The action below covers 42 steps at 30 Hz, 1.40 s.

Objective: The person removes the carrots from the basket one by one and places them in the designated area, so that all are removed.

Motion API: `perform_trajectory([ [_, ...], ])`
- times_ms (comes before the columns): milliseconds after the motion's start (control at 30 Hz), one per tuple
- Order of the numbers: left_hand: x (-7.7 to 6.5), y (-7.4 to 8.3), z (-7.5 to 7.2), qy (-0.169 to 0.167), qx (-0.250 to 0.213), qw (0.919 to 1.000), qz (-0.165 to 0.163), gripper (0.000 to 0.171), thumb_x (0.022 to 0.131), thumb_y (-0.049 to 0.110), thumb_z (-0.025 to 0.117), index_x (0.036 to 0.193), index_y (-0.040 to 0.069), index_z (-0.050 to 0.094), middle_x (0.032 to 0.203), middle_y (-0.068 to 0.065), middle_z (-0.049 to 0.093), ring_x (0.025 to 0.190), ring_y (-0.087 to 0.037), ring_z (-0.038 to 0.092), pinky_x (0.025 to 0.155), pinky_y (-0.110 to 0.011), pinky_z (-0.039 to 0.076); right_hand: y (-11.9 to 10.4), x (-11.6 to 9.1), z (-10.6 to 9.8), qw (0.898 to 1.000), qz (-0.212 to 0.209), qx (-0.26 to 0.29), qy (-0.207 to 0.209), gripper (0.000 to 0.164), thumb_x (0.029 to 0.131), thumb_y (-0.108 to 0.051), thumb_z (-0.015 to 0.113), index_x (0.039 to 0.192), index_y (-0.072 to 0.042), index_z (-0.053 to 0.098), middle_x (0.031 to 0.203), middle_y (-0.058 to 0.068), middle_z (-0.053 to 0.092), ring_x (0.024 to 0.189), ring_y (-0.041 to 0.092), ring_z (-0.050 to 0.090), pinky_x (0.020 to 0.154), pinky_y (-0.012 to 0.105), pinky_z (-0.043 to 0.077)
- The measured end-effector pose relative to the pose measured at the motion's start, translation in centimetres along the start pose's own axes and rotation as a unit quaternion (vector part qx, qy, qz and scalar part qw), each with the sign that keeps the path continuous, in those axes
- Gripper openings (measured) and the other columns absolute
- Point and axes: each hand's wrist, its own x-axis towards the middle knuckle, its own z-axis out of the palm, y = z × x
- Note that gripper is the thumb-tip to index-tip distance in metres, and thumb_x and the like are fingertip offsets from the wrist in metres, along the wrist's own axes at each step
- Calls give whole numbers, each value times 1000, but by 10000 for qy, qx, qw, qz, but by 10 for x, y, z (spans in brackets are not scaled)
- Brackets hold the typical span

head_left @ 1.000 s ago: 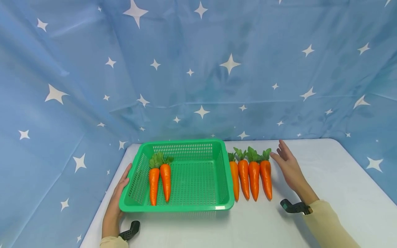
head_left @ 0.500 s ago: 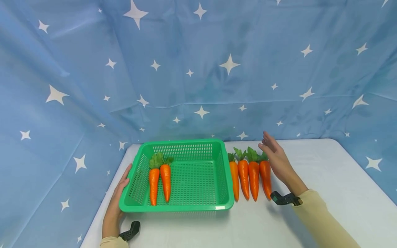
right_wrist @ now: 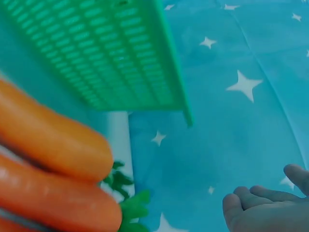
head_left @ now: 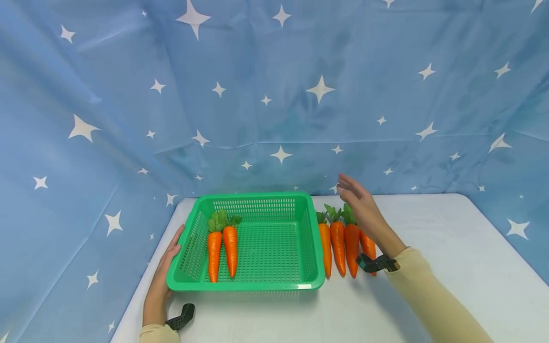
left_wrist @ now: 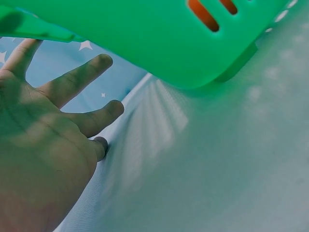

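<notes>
My left hand (head_left: 161,281) lies along the left side of a green plastic basket (head_left: 244,287). In the left wrist view its fingers are spread and fairly straight beside the basket's outer wall (left_wrist: 145,43), one fingertip reaching the rim. Two carrots (head_left: 230,250) with leafy tops lie in the basket's left part. To the basket's right, several carrots (head_left: 338,247) stand in a row, leaves pointing away. Over their right end hovers my right hand (head_left: 363,209), fingers extended and holding nothing. It hides most of the rightmost carrot (head_left: 367,244) and its leaves.
A white table (head_left: 437,247) bears everything. Behind it and along both sides hangs a blue cloth (head_left: 240,114) with white stars. A black wrist camera (head_left: 182,317) sits on the left wrist, another black camera (head_left: 373,263) on the right.
My right hand has moved left, from beside the rightmost carrot to above the right end of the row. The left hand, basket and carrots stay where they were.
</notes>
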Motion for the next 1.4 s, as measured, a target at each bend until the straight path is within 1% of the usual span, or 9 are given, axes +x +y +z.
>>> perform_trajectory([
  [133,-5,-2,2,273,-155,9995,-16,65,119,38,29,175,20,1,178,-16,1,144,-17,45,102,-23,49,-6,8,11,9994,-156,251,-179,63,115,-28,52,170,-7,29,172,18,30,156,37,31,127,54,23],
  [233,-8,-4,2,461,-258,9986,-13,61,119,37,31,175,25,9,177,-8,9,124,-6,58,93,-26,56,-9,13,20,9988,-214,358,-255,59,115,-25,50,169,-6,33,170,16,34,154,35,36,125,46,29],
  [400,-9,-3,2,556,-158,9983,-93,62,119,40,33,175,26,10,178,-10,3,122,-5,57,88,-27,59,-16,19,36,9983,-221,434,-334,54,115,-23,51,166,-7,39,166,13,41,151,31,41,124,43,32],
  [500,-5,-2,0,323,-40,9995,37,65,119,38,29,174,18,1,177,-20,-5,132,2,49,101,-22,50,-20,23,45,9975,-258,540,-373,53,115,-22,51,164,-5,42,165,14,43,150,32,42,124,47,32],
  [733,-3,-2,-1,190,-123,9997,81,66,119,35,29,173,13,-3,177,-17,0,126,2,55,100,-24,51,-24,32,68,9958,-252,696,-532,50,115,-21,53,161,-3,46,163,15,44,148,32,45,124,48,32],
  [867,4,0,-4,-138,45,9998,155,70,119,32,24,168,2,-15,173,-30,-12,155,-6,25,109,-14,34,-23,37,83,9937,-273,895,-615,50,114,-19,54,160,-1,47,162,17,46,147,35,46,123,51,33],
  [1033,2,3,-4,-95,112,9999,-49,70,119,37,23,170,7,-14,175,-25,-11,158,-48,-7,109,-13,32,-22,42,101,9924,-261,953,-738,51,112,-19,57,159,0,48,160,20,48,148,40,44,122,56,33],
  [1267,-4,-2,-1,205,-67,9998,17,66,119,36,29,174,16,-2,177,-21,-7,142,-6,43,104,-21,47,-23,45,122,9914,-158,851,-980,52,112,-22,58,159,-2,49,161,17,49,146,37,47,121,55,35],
  [1400,-7,-6,3,421,-237,9988,-29,62,120,36,31,175,22,7,178,-13,2,126,-3,54,94,-25,55,-21,47,131,9898,-130,944,-1059,51,111,-22,59,158,-3,51,160,16,50,146,40,46,121,57,35],
])
